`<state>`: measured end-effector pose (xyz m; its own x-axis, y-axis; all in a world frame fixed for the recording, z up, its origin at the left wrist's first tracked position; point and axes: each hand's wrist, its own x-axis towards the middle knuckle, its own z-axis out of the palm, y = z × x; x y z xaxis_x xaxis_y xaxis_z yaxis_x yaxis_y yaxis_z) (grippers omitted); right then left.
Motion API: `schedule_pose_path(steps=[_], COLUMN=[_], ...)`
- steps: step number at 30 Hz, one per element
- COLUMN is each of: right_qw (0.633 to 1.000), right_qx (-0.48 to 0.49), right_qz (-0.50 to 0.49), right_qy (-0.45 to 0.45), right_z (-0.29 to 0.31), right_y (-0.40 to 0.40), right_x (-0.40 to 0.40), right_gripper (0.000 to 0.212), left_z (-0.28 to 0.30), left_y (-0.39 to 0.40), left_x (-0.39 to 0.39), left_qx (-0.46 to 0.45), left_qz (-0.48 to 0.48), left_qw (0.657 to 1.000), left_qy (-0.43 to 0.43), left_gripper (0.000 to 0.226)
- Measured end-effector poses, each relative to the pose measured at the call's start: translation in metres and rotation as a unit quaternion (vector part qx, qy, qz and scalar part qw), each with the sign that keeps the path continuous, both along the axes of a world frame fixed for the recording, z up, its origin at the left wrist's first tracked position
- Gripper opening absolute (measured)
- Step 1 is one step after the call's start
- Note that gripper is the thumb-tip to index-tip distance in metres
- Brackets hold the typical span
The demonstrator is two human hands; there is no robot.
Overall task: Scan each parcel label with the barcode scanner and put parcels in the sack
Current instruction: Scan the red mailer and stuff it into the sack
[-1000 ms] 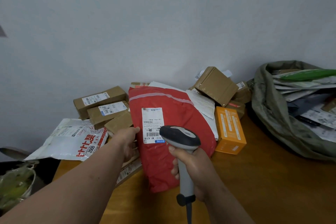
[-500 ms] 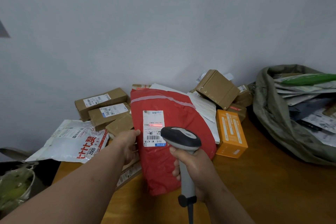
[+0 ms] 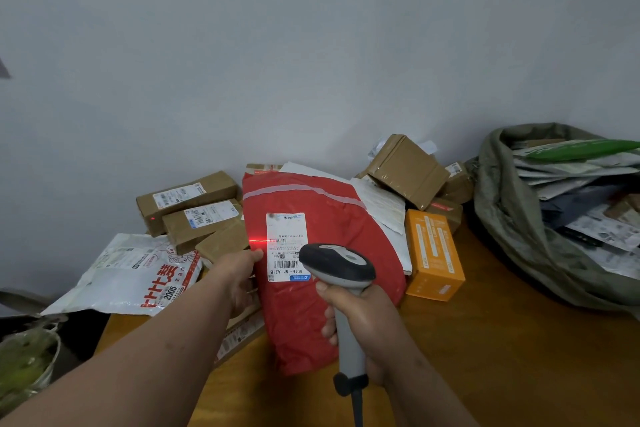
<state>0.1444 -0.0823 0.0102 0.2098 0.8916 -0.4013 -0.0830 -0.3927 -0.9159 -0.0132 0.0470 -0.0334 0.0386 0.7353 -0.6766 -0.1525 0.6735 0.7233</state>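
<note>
We see red plastic mailer parcel [image 3: 322,274] at frame centre, propped on wooden tabletop [image 3: 502,350], white shipping label [image 3: 286,246] facing us. Our left hand [image 3: 239,274] grips parcel's left edge, fingers curled behind it. Our right hand [image 3: 360,319] wraps grey handle of black-headed barcode scanner [image 3: 341,282], lower centre. Thin red laser line [image 3: 263,241] crosses label's left part. Olive-green fabric sack [image 3: 512,218], right edge, holds parcels. Orange cardboard box [image 3: 433,253] just right of red parcel.
</note>
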Motion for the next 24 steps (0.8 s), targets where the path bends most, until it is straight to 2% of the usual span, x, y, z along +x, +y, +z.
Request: schedule_pose_path(steps=[11, 14, 18, 24], right_qw=[0.999, 0.997, 0.991, 0.980], right_qx=[0.017, 0.036, 0.066, 0.092], right_qz=[-0.036, -0.069, -0.114, -0.176], right_qy=[-0.002, -0.005, 0.011, 0.007], right_z=[0.005, 0.007, 0.013, 0.027], right_y=[-0.009, -0.013, -0.021, -0.056], right_x=[0.023, 0.045, 0.083, 0.182], right_gripper=[0.024, 0.022, 0.017, 0.016], left_z=[0.029, 0.044, 0.076, 0.118], left_y=[0.002, 0.005, 0.000, -0.022], left_x=[0.036, 0.059, 0.106, 0.212], left_qx=[0.042, 0.103, 0.221, 0.344], left_qz=[0.024, 0.039, 0.014, -0.032], left_qw=[0.998, 0.993, 0.974, 0.939], left_qy=[-0.040, -0.050, -0.035, 0.008], left_gripper=[0.015, 0.015, 0.014, 0.009])
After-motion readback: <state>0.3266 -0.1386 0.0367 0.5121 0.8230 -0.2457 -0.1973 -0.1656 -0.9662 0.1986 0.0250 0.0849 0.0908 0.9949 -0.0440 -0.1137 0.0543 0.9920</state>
